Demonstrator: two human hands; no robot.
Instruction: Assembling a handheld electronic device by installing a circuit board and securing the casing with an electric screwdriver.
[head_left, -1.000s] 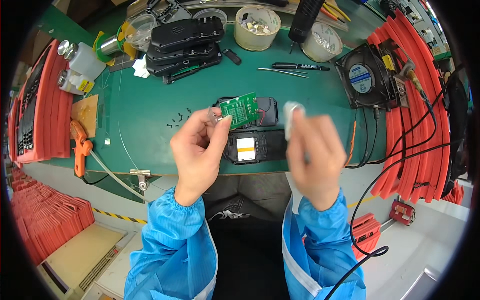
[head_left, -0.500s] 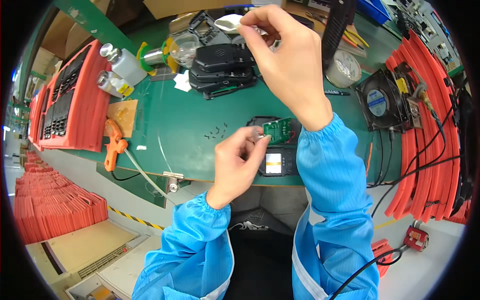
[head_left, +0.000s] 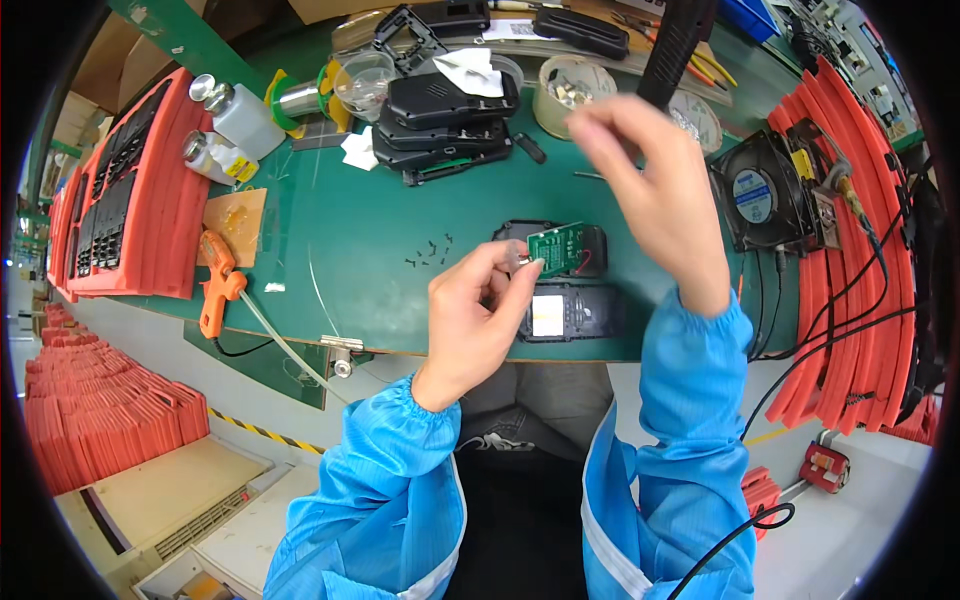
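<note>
Moved since the earlier frame: the white scrap (head_left: 472, 72), out of the right hand (head_left: 650, 170) and onto the top of the stack of black casings (head_left: 446, 98). Moved too: the right hand, back from that stack and over to the right, motion-blurred above the surface (head_left: 370, 225), near the round tub (head_left: 553, 118) of small metal pieces. Fingers loosely bent, with nothing visible in their grip; cannot tell from the blur whether touching at the tips or apart. Much as before: the left hand (head_left: 470, 310), pinching the green circuit board (head_left: 556, 250) by its left end, between thumb and forefinger. Board tilted, partly over the upper shell half (head_left: 597, 248), with a red wire (head_left: 585, 262) beside its lower right corner. Nearer the edge of the surface: the lower shell half (head_left: 597, 312), with a white pad (head_left: 548, 316) inside. Off to the left: loose dark screws (head_left: 432, 250).

Step in hand, by the look of it: steadying the board with one hand while freeing the other from the scrap. Called for next, at a guess: right hand back to the board, light grip on its edges, slack left in the red wire.
</note>
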